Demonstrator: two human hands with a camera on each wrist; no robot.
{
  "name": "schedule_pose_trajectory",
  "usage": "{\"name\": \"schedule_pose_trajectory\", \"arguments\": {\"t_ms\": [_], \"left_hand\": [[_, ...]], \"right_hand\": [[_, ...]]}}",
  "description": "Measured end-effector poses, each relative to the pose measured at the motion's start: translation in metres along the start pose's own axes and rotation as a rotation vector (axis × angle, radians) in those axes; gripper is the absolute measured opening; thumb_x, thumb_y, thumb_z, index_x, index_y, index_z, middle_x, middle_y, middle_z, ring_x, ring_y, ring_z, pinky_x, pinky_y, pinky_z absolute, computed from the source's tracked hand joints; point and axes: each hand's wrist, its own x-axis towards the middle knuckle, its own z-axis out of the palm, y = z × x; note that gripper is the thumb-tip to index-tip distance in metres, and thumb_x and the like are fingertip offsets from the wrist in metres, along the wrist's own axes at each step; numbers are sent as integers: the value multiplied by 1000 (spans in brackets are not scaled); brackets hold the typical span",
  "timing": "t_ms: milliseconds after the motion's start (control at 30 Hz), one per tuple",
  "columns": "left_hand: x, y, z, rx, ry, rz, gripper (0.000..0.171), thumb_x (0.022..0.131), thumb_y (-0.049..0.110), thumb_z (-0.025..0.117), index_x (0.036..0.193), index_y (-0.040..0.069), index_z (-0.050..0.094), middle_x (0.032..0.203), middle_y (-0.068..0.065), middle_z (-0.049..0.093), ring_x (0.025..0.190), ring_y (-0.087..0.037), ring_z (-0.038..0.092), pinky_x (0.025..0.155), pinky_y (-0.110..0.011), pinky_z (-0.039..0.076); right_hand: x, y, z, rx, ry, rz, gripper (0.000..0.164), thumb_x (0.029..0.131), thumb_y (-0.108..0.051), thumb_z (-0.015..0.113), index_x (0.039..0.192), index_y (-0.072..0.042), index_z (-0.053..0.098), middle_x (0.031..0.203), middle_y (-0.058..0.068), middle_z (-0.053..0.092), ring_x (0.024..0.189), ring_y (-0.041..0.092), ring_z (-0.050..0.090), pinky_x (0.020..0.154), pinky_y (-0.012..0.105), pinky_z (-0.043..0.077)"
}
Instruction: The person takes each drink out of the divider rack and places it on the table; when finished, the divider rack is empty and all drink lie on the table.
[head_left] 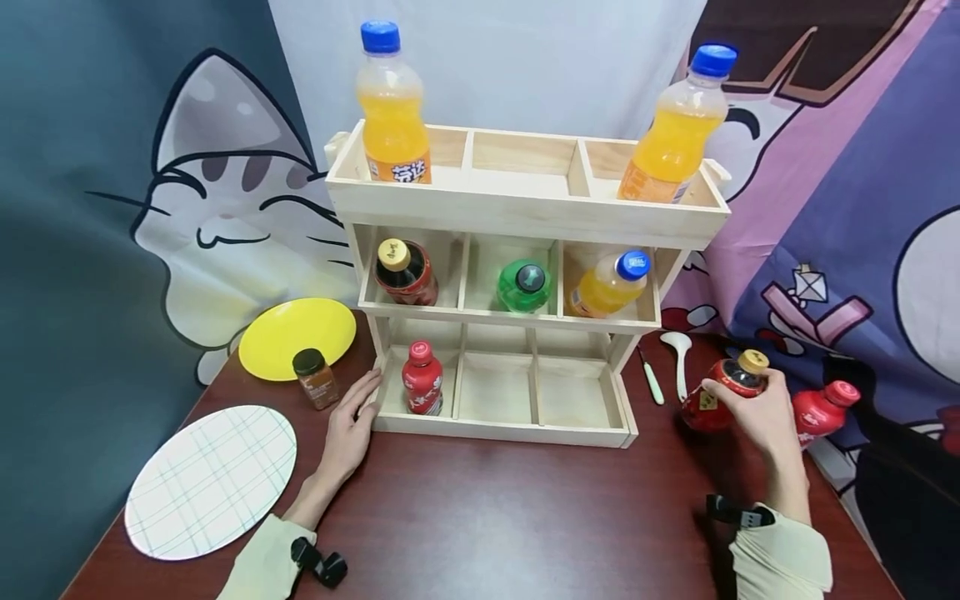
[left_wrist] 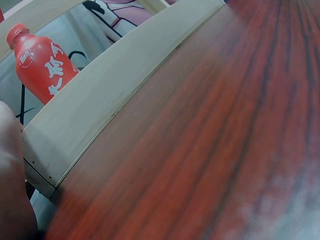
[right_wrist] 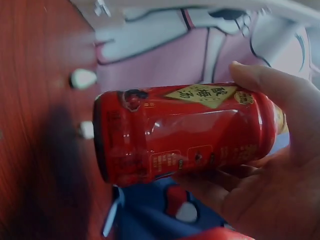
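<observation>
My right hand point(head_left: 767, 414) grips a dark drink bottle with a red label and gold cap point(head_left: 707, 408), right of the wooden shelf. In the right wrist view, the thumb and fingers wrap round the upper part of this bottle point(right_wrist: 185, 137), and its base points toward the table. My left hand point(head_left: 351, 432) rests against the lower left corner of the three-tier wooden shelf point(head_left: 498, 429), fingers extended along its side. Close to that hand, a small red bottle point(head_left: 423, 383) stands in the bottom tier's left compartment; it also shows in the left wrist view point(left_wrist: 45, 65).
Orange soda bottles point(head_left: 393, 125) stand on the top tier. The middle tier holds a dark bottle point(head_left: 407, 275), a green bottle point(head_left: 524, 286) and an orange one point(head_left: 607, 285). A spice jar point(head_left: 316, 380), plates point(head_left: 213, 483), a white ladle point(head_left: 678, 358), a peeler-like tool point(head_left: 652, 382) and another red bottle point(head_left: 821, 412) surround the shelf.
</observation>
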Motion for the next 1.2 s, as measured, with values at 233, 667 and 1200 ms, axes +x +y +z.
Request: {"name": "schedule_pose_trajectory", "arguments": {"t_ms": [233,667,1200], "left_hand": [[2,13,-8,-23,7,-14,39,82,-10,49,120,-3,54,128,-22,49,121,-39,42,99,-11,28],[2,11,-7,-28,11,-16,39,81,-11,49,119,-4,54,127,-19,50,121,-36,43,98,-10,27],[1,10,-1,-34,2,-29,38,82,-9,50,120,-4,54,128,-19,50,122,-35,42,99,-10,27]], "right_hand": [[6,3,-12,22,-20,37,93,76,-47,63,136,3,15,130,30,33,114,42,36,92,55,30],[5,13,-13,31,-8,91,91,76,-40,66,134,7,14,127,32,32,113,44,34,94,55,28],[-9,-21,-21,385,477,-55,46,73,-20,71,117,-20,56,114,-12,54,110,3,47,98,16,31]]}}
